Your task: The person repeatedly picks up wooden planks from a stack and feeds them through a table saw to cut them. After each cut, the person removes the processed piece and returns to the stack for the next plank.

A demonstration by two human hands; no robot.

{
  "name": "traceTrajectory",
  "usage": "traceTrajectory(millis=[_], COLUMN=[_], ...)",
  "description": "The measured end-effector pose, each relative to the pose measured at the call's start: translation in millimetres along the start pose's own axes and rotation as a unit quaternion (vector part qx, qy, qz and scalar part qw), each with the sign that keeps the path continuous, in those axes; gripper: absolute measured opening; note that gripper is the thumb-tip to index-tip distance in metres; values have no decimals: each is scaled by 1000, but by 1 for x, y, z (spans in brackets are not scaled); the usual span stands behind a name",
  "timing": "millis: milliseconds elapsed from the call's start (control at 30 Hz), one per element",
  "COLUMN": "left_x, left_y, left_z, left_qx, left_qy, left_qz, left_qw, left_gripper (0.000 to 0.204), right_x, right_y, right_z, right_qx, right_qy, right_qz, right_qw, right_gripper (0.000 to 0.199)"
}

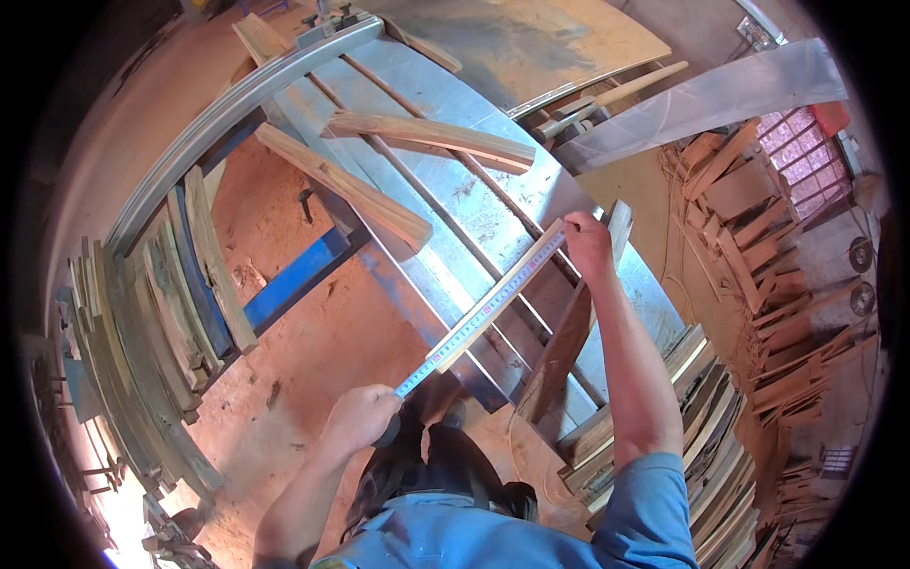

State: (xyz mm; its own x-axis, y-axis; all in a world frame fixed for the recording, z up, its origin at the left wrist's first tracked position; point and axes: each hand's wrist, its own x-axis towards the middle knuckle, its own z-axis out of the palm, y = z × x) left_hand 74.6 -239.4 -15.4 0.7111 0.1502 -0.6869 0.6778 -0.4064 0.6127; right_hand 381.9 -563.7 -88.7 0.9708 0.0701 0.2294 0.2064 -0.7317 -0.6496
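My left hand (363, 417) is closed around a tape measure, its dark case (387, 433) partly showing under my fingers. From there the pulled-out blade (488, 308) runs up and right along a narrow light wooden board (550, 233). My right hand (589, 245) pinches the blade's end against the board's far end. The board slants over the near edge of a metal machine table (441, 90) with long slots. Under my right forearm lies a darker wooden piece (559, 356).
Two wooden pieces, one (346, 187) and another (436, 137), lie on the table's far part. Stacked strips stand at left (133, 351) and at lower right (706, 427). A blue metal beam (297, 277) is at left. Offcuts (749, 228) pile up along the right wall.
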Motion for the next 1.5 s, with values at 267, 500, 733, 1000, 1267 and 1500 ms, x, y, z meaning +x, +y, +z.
traceTrajectory(millis=[267, 500, 733, 1000, 1267, 1500], left_x=[1, -29, -10, -1, 60, -14], left_y=[3, 42, 44, 95, 52, 13], left_z=[1, 18, 75, 56, 66, 30], left_qx=[39, -88, -178, 111, 267, -503], left_qy=[-13, -18, -10, 90, 146, -165], left_qz=[35, 103, 239, 367, 339, 82], left_qw=[999, 991, 955, 919, 890, 844], left_gripper=[27, 40, 56, 73, 36, 32], right_x=[-10, -137, -275, -263, -229, -206], right_y=[-10, -83, -170, -111, -37, -10], right_z=[-13, -22, -37, -137, -168, -144], right_qx=[3, 349, 440, 469, 46, -100], right_qy=[63, -71, -313, -89, -36, -133], right_qz=[-25, -102, 209, 293, 174, 98], right_qw=[998, 929, 816, 829, 983, 981], right_gripper=[17, 17, 61, 43, 51, 38])
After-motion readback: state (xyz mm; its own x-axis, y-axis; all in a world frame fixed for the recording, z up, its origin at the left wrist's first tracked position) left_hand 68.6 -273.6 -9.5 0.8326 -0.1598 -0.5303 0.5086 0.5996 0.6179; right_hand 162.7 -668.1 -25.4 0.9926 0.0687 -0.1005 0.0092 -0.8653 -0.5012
